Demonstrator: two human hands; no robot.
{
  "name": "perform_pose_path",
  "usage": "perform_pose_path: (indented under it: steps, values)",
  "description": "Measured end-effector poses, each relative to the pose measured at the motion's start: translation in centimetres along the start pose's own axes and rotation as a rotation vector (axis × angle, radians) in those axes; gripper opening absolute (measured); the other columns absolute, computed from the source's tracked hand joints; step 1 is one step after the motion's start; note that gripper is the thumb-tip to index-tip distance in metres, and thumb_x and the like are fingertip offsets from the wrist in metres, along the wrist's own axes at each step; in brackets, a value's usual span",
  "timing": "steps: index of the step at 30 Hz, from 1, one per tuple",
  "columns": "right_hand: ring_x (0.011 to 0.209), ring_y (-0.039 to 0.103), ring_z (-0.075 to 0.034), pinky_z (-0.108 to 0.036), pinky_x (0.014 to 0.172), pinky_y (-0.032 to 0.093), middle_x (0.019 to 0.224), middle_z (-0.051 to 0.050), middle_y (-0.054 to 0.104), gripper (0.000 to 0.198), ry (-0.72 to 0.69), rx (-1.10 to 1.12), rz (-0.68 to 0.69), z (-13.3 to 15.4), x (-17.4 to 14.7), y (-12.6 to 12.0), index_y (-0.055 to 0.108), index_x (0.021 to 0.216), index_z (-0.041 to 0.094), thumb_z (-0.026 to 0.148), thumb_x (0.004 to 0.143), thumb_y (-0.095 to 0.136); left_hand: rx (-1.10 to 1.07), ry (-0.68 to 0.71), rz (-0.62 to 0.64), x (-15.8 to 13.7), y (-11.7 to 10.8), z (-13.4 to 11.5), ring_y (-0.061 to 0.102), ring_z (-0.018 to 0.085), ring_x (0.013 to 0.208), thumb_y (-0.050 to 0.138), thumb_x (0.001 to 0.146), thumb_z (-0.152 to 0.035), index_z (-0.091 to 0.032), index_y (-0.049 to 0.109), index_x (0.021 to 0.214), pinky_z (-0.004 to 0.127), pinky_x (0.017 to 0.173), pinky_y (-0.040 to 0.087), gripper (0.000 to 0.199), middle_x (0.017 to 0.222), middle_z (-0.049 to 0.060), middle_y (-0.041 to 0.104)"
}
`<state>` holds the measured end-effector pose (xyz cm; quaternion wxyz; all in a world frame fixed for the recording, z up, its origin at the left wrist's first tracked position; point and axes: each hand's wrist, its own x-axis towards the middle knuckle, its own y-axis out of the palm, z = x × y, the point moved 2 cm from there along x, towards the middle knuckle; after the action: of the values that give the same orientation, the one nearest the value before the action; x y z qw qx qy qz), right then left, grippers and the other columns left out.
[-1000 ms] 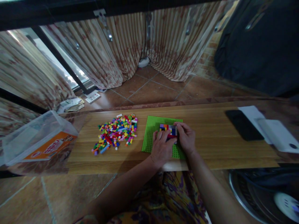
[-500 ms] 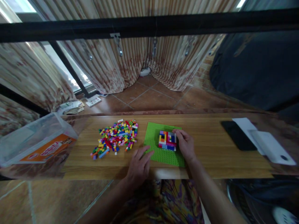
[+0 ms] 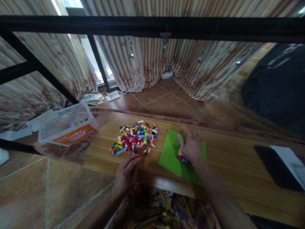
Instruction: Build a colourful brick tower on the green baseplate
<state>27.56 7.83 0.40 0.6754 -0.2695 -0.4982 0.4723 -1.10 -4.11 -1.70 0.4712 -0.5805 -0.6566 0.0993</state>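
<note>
My right hand (image 3: 192, 148) is over the small build of stacked colored toy bricks (image 3: 180, 156), covering most of it. Its thumb and fingers are spread, and only the build's left and near edges show. Beneath lies a green studded baseplate (image 3: 168, 157) on the wooden table. My left hand (image 3: 127, 173) hovers at the near edge of a heap of loose bricks (image 3: 137, 136), fingers loosely bent and partly apart, with no brick visible in them. Its fingertips are close to a small pale brick (image 3: 133, 153); whether they touch it is unclear.
A clear plastic box (image 3: 69, 127) with an orange label stands left of the wooden tabletop (image 3: 100, 152), a few bricks inside. At the right lie a dark flat object (image 3: 276, 168) and a white sheet (image 3: 288, 159). A black metal bar (image 3: 143, 27) crosses beyond the table.
My left hand has left the baseplate's edge and moved left to the heap. My right hand has shifted from the build's right side to over it. The view has turned left.
</note>
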Motion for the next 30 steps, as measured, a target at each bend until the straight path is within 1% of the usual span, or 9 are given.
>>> perform_pose_path:
  steps: [3,7,12,15,17,19,22,26,30]
  values:
    - [0.112,0.054,-0.037,-0.056,0.093,0.043,0.122,-0.023,0.061,0.055,-0.075,-0.015,0.070,-0.7,-0.4,1.3,0.054,0.129,0.011,0.051,0.094,0.040,0.025,-0.072,-0.045,0.2,-1.8,1.5,0.064,0.019,0.108,0.049,0.092,-0.015,-0.023,0.064,0.112,0.036,0.091,0.056,0.026,0.115,0.008,0.067]
    - [0.119,0.054,-0.033,-0.053,0.099,0.044,0.126,-0.020,0.059,0.054,-0.222,0.073,0.142,-1.2,-0.4,1.4,0.050,0.134,0.015,0.050,0.095,0.040,0.101,-0.221,-0.155,0.4,-4.3,4.8,0.064,0.021,0.106,0.050,0.092,-0.023,-0.023,0.065,0.109,0.040,0.094,0.054,0.023,0.113,0.007,0.066]
    - [0.121,0.054,-0.030,-0.050,0.103,0.043,0.129,-0.017,0.058,0.048,-0.420,0.122,0.250,0.4,-0.8,1.1,0.054,0.130,0.017,0.047,0.095,0.043,0.203,-0.403,-0.214,1.4,-6.3,9.6,0.061,0.024,0.109,0.053,0.087,-0.025,-0.020,0.067,0.105,0.043,0.099,0.050,0.024,0.116,0.009,0.065]
    - [0.118,0.055,-0.029,-0.048,0.101,0.045,0.127,-0.013,0.059,0.038,-0.485,0.169,0.273,3.3,-0.8,1.2,0.059,0.124,0.021,0.042,0.096,0.044,0.251,-0.448,-0.167,3.0,-6.4,11.9,0.059,0.027,0.112,0.050,0.085,-0.023,-0.017,0.067,0.108,0.046,0.101,0.048,0.029,0.120,0.012,0.063]
    - [0.111,0.058,-0.026,-0.045,0.098,0.046,0.120,-0.011,0.063,0.032,-0.508,0.213,0.305,5.9,-0.4,1.7,0.062,0.119,0.022,0.037,0.097,0.044,0.278,-0.445,-0.152,4.3,-6.1,13.0,0.057,0.028,0.113,0.047,0.086,-0.022,-0.015,0.066,0.108,0.047,0.103,0.046,0.031,0.121,0.013,0.062]
    - [0.102,0.060,-0.025,-0.043,0.092,0.048,0.108,-0.010,0.065,0.028,-0.518,0.244,0.351,8.4,0.0,2.5,0.064,0.115,0.023,0.034,0.096,0.046,0.279,-0.427,-0.135,5.5,-5.7,13.7,0.057,0.028,0.114,0.045,0.086,-0.022,-0.014,0.066,0.109,0.046,0.104,0.045,0.031,0.121,0.014,0.062]
    - [0.098,0.059,-0.024,-0.042,0.090,0.048,0.102,-0.009,0.065,0.027,-0.567,0.297,0.459,11.1,0.4,4.2,0.065,0.116,0.022,0.027,0.094,0.051,0.267,-0.405,-0.098,6.8,-4.8,14.4,0.056,0.027,0.114,0.044,0.087,-0.021,-0.014,0.065,0.109,0.045,0.103,0.046,0.031,0.119,0.013,0.062]
    - [0.099,0.058,-0.023,-0.041,0.090,0.046,0.100,-0.008,0.065,0.024,-0.572,0.345,0.543,12.1,0.5,6.0,0.068,0.110,0.024,0.021,0.091,0.054,0.289,-0.363,-0.046,7.1,-4.0,14.5,0.056,0.027,0.114,0.042,0.089,-0.021,-0.015,0.066,0.105,0.044,0.102,0.046,0.029,0.117,0.013,0.062]
    - [0.093,0.059,-0.022,-0.038,0.086,0.047,0.093,-0.005,0.066,0.015,-0.469,0.457,0.517,11.5,0.2,6.0,0.070,0.095,0.024,0.022,0.090,0.057,0.311,-0.350,-0.048,7.0,-3.8,14.2,0.056,0.026,0.113,0.042,0.090,-0.023,-0.017,0.066,0.103,0.042,0.101,0.047,0.028,0.115,0.012,0.063]
